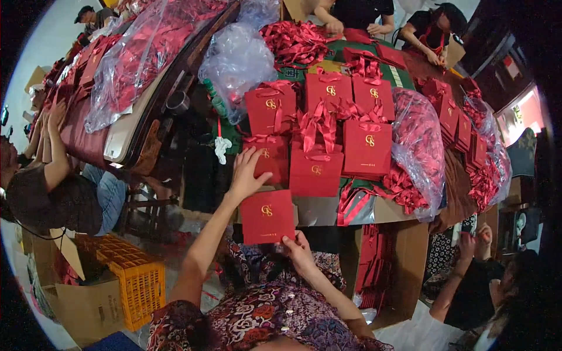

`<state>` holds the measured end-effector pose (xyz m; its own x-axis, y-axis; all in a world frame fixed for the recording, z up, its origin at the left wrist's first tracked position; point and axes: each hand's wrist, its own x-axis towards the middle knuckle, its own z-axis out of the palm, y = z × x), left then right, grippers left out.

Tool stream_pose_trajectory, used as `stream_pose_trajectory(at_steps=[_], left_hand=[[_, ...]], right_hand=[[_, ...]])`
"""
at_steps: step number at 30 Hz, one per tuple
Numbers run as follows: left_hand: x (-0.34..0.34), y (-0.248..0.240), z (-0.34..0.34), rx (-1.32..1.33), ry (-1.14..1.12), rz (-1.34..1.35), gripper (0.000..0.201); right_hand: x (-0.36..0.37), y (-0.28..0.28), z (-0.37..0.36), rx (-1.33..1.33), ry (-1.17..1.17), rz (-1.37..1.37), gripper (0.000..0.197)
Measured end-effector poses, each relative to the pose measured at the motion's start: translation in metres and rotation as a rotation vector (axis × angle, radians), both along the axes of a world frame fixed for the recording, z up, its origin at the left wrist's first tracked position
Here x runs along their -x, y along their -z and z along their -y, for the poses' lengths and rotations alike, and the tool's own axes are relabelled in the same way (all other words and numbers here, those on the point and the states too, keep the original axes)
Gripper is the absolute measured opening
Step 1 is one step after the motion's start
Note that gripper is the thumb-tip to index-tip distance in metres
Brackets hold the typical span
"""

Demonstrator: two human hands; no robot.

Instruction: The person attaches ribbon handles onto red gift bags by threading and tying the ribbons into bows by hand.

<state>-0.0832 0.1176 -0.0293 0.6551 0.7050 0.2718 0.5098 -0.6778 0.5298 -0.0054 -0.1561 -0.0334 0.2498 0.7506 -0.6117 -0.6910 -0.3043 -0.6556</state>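
A flat red paper gift bag (268,210) with gold print is in front of me at the table's near edge. My right hand (300,253) pinches its lower right corner between thumb and fingers. Just beyond it, my left hand (248,172) lies with spread fingers over another red gift bag (274,167), covering part of its left side. No ribbon shows on the bag in my right hand. Stacks of red bags with ribbon handles (367,151) stand to the right and behind, and a loose red ribbon bundle (316,126) drapes over the middle ones.
Clear plastic sacks of red ribbon (418,140) flank the stacks. A ribbon heap (295,44) lies at the far side. An open cardboard box (404,275) holding red bags stands below right, and a yellow crate (137,281) below left. Several other people work around the tables.
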Motion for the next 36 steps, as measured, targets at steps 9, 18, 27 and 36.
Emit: stream_pose_trajectory(at_steps=[9,18,27,36], left_hand=[[0.049,-0.047,0.076,0.028,-0.068,0.210,0.033],[0.066,0.000,0.117,-0.006,0.082,-0.030,0.060],[0.061,-0.023,0.110,-0.016,0.048,-0.005,0.042],[0.033,-0.033,0.086,-0.085,0.028,-0.001,0.052]], right_hand=[[0.014,0.012,-0.024,-0.036,0.070,-0.152,0.019],[0.016,0.035,-0.018,-0.078,0.078,-0.163,0.024],[-0.142,-0.019,-0.016,-0.056,0.267,1.472,0.021],[-0.218,0.002,-0.043,0.285,0.140,1.773,0.023]])
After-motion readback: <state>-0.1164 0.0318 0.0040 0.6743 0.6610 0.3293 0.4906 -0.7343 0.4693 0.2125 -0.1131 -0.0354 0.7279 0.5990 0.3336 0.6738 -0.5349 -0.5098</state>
